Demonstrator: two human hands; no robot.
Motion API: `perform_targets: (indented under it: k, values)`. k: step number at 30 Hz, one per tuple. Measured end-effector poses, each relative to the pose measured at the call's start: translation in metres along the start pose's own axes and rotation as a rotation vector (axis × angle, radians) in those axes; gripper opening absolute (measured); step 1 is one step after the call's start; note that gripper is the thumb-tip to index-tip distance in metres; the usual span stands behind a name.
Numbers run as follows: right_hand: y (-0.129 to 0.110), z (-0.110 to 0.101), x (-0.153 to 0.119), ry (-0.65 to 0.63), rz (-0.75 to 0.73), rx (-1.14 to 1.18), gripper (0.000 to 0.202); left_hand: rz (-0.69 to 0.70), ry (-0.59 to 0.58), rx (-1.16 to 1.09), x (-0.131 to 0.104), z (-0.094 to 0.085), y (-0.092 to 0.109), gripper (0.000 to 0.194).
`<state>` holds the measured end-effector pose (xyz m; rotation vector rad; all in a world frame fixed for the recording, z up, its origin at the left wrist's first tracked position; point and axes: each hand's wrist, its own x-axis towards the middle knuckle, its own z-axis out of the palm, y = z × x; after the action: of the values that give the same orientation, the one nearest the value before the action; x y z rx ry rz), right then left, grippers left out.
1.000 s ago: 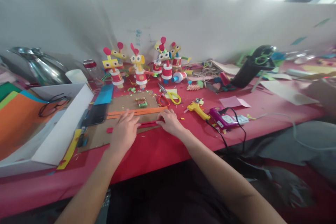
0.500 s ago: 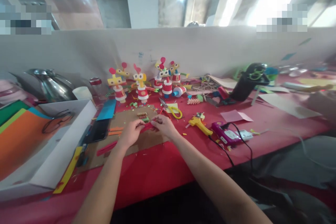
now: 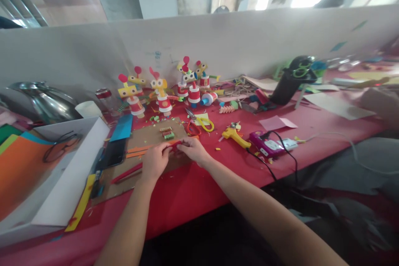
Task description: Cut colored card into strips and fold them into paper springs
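Note:
Pinched between the fingers of both hands is a red paper strip, only a short part of which shows. My left hand grips its left end and my right hand its right end, fingers closed. They are over a brown cardboard sheet. Just beyond the hands lie small folded paper springs. Orange paper strips and another red strip lie left of my left hand. Scissors with yellow and red handles rest beyond my right hand.
A yellow glue gun and purple power strip with cords lie right. Several paper-cup figures stand at the back. A white box of coloured paper, a phone and a steel jug are left. A black bin leans back right.
The view has tipped down and shifted slightly. Both hands still pinch the red strip, with less of it showing between them; more of the orange strips is visible.

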<state>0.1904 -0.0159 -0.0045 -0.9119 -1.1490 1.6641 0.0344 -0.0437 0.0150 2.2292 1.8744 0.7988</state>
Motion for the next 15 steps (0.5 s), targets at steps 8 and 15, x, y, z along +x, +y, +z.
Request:
perform_targets:
  k: [8,15]
  values:
    - [-0.008,-0.005,0.001,0.036,0.120,0.184,0.023,0.264,0.002,-0.016,-0.001,0.005,-0.012,0.032]
    - [-0.009,-0.006,0.001,0.047,0.129,0.170,0.022,0.415,0.042,0.196,-0.001,0.005,-0.011,0.032]
